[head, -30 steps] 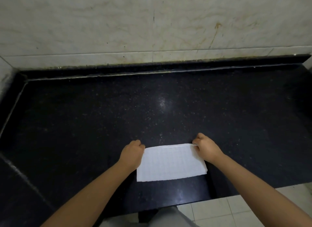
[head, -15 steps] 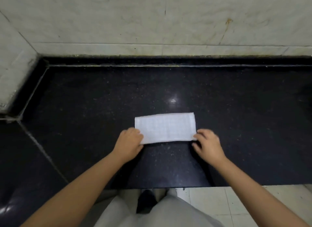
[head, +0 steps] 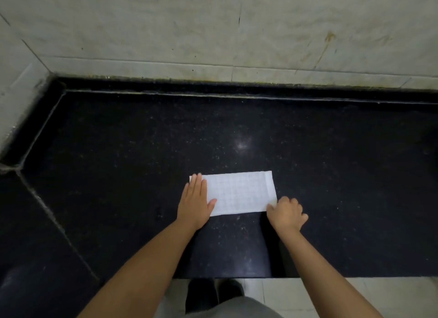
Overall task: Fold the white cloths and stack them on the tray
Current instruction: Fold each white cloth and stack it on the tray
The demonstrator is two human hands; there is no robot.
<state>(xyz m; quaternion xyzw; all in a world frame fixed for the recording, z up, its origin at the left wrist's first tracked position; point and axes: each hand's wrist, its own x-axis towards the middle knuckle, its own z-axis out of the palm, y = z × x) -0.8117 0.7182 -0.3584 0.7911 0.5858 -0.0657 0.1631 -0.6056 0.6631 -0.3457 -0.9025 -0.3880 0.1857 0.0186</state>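
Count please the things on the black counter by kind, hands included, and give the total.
White cloth, folded to a strip: 1
Hands: 2, the left hand flat on the cloth's left end, the right hand pinching its near right corner
Tray: 0 in view
Total: 3

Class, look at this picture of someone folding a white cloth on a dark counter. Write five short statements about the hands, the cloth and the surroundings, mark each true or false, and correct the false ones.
1. The left hand lies flat, fingers straight, on the left end of the white cloth. True.
2. The right hand is lifted well clear of the cloth. False: its curled fingers are at the cloth's near right corner, seemingly pinching it.
3. The cloth lies on a black speckled counter. True.
4. A tray with stacked cloths stands beside the cloth. False: no tray is in view.
5. The cloth is crumpled into a ball. False: it lies flat as a long rectangle.
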